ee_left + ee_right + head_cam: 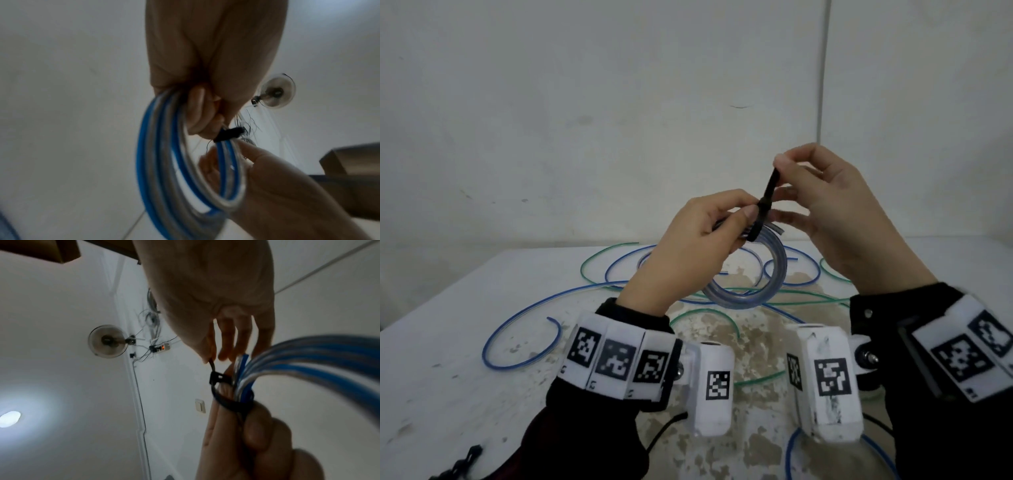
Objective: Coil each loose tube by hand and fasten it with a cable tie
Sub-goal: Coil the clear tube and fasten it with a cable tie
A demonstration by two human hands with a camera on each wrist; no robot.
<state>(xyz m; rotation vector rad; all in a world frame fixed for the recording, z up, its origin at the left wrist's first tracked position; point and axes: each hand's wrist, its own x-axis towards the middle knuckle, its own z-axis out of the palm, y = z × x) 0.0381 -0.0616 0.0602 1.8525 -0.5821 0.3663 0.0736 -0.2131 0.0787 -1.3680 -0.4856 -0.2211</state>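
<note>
My left hand (709, 226) grips a coiled clear tube with a blue stripe (753, 294), held up above the table. A black cable tie (765, 205) loops around the coil's top, beside my left thumb. My right hand (787, 178) pinches the tie's free tail between thumb and forefinger, above the tie's head. In the left wrist view the coil (164, 170) hangs from my curled fingers, with the tie (228, 134) at their tips. In the right wrist view the tie's loop (230, 402) circles the tube bundle (308, 356), and its tail runs up to my right fingertips (207, 356).
Loose blue tubes (524, 325) and green tubes (705, 317) sprawl over the worn white table (448, 342). More black cable ties (465, 460) lie at the near left edge. A white wall stands behind the table.
</note>
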